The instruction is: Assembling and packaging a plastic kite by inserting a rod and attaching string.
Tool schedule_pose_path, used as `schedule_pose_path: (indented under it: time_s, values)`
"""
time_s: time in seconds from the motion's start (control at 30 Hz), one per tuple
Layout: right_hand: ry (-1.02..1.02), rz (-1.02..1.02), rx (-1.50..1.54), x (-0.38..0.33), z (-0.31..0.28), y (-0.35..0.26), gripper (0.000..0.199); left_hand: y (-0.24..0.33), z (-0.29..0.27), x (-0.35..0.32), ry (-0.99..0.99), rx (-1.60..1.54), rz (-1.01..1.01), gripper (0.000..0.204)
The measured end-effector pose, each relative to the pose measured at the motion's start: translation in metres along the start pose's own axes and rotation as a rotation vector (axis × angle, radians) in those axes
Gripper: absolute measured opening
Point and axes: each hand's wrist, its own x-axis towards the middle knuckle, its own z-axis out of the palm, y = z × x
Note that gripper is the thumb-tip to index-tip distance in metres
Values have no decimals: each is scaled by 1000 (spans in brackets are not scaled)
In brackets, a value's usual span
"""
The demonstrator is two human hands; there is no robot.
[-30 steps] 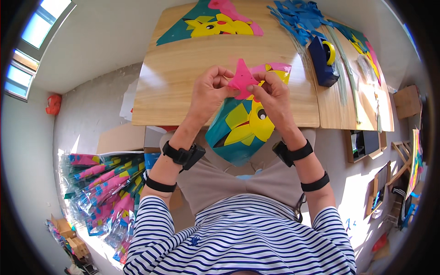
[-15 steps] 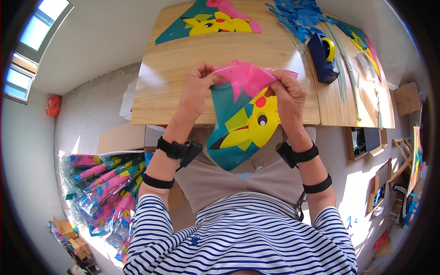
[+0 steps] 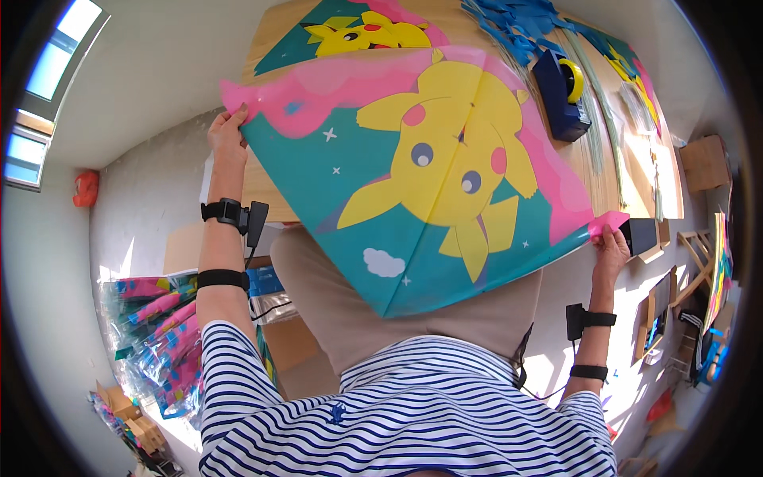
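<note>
Spread wide between my hands is a kite sail (image 3: 433, 183) in teal and pink, printed with a yellow cartoon animal that appears upside down. My left hand (image 3: 229, 137) pinches its pink left corner, over the table's left edge. At the lower right, the opposite pink corner is gripped by the fingers of my right hand (image 3: 610, 248). A fold line runs down the sail's middle to a teal point above my lap. Its far part covers much of the wooden table (image 3: 265, 208).
A second printed sail (image 3: 369, 36) lies at the table's far side, another (image 3: 624, 67) at far right. Blue strips (image 3: 517, 28), a navy tape dispenser (image 3: 559, 99) and thin rods (image 3: 598, 151) lie to the right. Plastic-wrapped colourful bundles (image 3: 159, 350) fill the lower left.
The sail was bunched and folded between my close-set hands; now it is opened out flat. My left hand moved left, my right hand right and nearer to me.
</note>
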Motion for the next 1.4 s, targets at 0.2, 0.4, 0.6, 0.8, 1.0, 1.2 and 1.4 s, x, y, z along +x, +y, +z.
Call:
schedule_pose_path:
  time_s: [0.2, 0.4, 0.6, 0.8, 1.0, 1.2, 1.4]
  values:
    - [31, 126, 6, 0, -4, 22, 11, 0, -1, 80, -100, 161, 21, 19]
    - [-50, 125, 46, -19, 21, 20, 16, 25, 73, 100, -197, 181, 114, 19]
    - [-152, 162, 61, -36, 64, 6, 18, 40, 107, 125, -330, 94, 309, 30]
    - [-253, 190, 22, -51, 83, -2, 18, 31, 124, 49, 54, 931, 846, 52]
    - [-204, -71, -587, -59, 94, -30, 24, -39, 74, -78, -515, 933, 776, 58]
    - [-309, -649, -965, -72, 139, -56, 43, -106, 44, -174, -647, 1219, 725, 71]
    - [-625, -712, -1092, -98, 194, -19, 59, -121, 56, -186, -595, 1293, 737, 78]
